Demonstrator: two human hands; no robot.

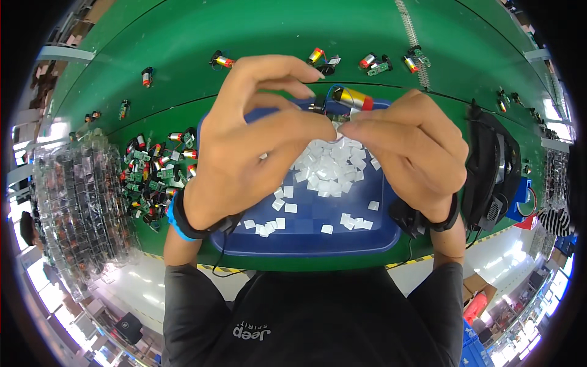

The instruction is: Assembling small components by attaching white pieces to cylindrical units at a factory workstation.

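Observation:
Above the far part of a blue tray [306, 244] my two hands meet at a small battery with a circuit board [351, 98]. The battery is a yellow cylinder with a red end, and thin wires run from it to the board. My left hand [244, 140] steadies this assembly at its thumb tip, the index finger raised and curved. My right hand [413, 144] is closed in a pinch against the board's near side; what lies between its fingertips is hidden. Under the hands a pile of white square pads [330, 171] lies in the tray, with several loose ones nearer me.
A heap of similar battery boards [156, 168] lies left of the tray on the green table [275, 27]. Several more are scattered along the far side. Clear plastic trays [79, 202] are stacked at the left. A black bag [492, 165] sits right of the tray.

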